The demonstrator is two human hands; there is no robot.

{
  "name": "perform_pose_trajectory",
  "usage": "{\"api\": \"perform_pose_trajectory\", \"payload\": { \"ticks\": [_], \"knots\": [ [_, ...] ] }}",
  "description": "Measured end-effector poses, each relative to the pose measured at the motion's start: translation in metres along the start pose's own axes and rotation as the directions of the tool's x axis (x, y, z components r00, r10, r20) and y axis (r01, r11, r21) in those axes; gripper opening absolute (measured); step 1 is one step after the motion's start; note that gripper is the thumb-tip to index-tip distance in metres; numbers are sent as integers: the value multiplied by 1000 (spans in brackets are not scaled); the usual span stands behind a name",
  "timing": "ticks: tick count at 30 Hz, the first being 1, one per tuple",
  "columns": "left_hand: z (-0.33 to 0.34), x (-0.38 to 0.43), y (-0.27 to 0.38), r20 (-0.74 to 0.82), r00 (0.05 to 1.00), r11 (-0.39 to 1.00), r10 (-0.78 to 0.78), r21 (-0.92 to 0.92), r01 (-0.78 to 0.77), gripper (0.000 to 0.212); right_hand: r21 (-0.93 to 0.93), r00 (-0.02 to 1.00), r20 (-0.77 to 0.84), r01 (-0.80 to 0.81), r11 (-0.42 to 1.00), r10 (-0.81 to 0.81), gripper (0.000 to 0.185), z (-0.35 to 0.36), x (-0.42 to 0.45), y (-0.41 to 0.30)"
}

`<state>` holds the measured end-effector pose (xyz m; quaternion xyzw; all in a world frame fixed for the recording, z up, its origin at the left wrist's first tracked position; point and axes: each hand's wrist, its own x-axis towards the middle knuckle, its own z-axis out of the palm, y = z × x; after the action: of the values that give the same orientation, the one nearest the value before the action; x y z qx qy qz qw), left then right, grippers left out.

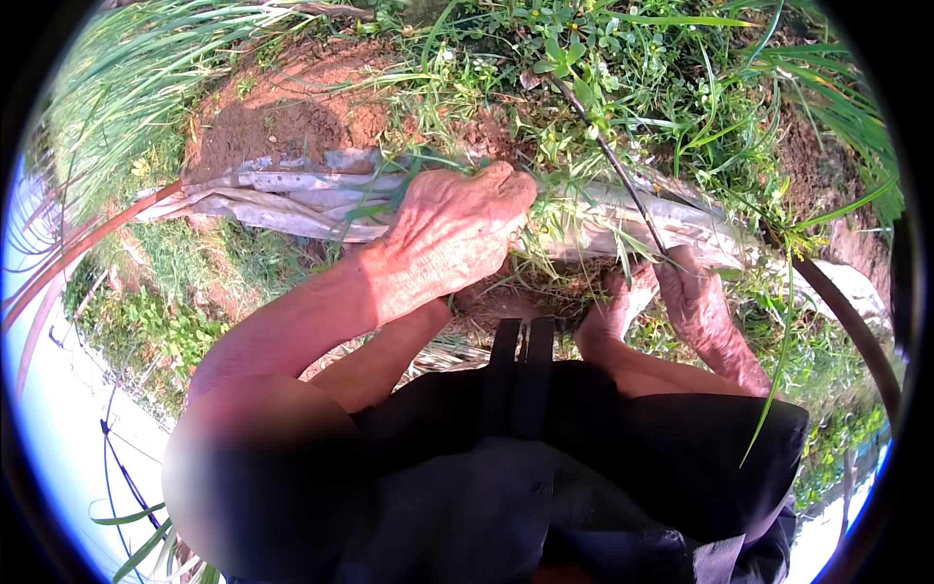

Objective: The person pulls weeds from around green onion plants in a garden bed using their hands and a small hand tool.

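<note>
My left hand (463, 233) is closed in a fist over a crumpled whitish sheet (306, 193), with green grass blades (543, 241) sticking out at its knuckles and below it. The fingertips are turned under and hidden. Lower right, my right hand (689, 292) grips the near end of a thin dark rod-like tool (620, 171). Its shaft slants up and left across the sheet, and the far tip is lost among leafy weeds (584, 55). Whether the sheet is plastic or cloth I cannot tell.
My bare foot (620, 299) and bent knees in dark clothing (438, 409) are close below my hands. Reddish soil (292, 109) lies beyond the sheet at the upper left. Long-leaved plants (160, 66) stand at both sides. A brown curved stem (846, 310) arches at the right.
</note>
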<state>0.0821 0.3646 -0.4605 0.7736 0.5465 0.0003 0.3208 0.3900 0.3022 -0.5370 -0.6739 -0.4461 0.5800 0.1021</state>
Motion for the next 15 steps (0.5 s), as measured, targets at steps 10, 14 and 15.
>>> {"api": "perform_pose_trajectory", "payload": {
  "ticks": [10,14,15],
  "knots": [
    [22,41,-53,-203,928,863,-312,348,367,26,-584,787,533,608,538,-311,23,-32,56,-85],
    [21,35,-76,-67,931,933,-358,18,360,11,-497,646,623,762,415,-440,18,-22,61,-86],
    [21,31,-80,-75,927,930,-367,4,369,11,-493,700,619,700,517,-357,14,-20,53,-100]
  ]
}}
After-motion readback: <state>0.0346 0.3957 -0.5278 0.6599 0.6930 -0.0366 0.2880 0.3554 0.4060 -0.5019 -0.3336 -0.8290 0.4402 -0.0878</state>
